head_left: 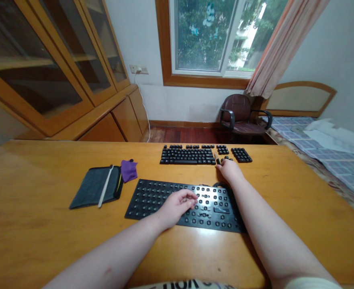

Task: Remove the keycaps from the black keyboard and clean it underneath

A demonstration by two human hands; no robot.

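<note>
The left hand (177,206) rests loosely curled on the keyboard base (152,198), while the right hand (229,168) at 1 o'clock pinches a small tool (216,157), its tip hidden among the keycaps (187,154).

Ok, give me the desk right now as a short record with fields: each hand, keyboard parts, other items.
left hand: rests on the bare keyboard base, fingers curled
right hand: reaches to the laid-out keycaps, holding a small tool
keycaps: arranged in keyboard layout, beyond the base
other items: dark pouch, purple cloth, left of the base
surface: wooden desk
</note>
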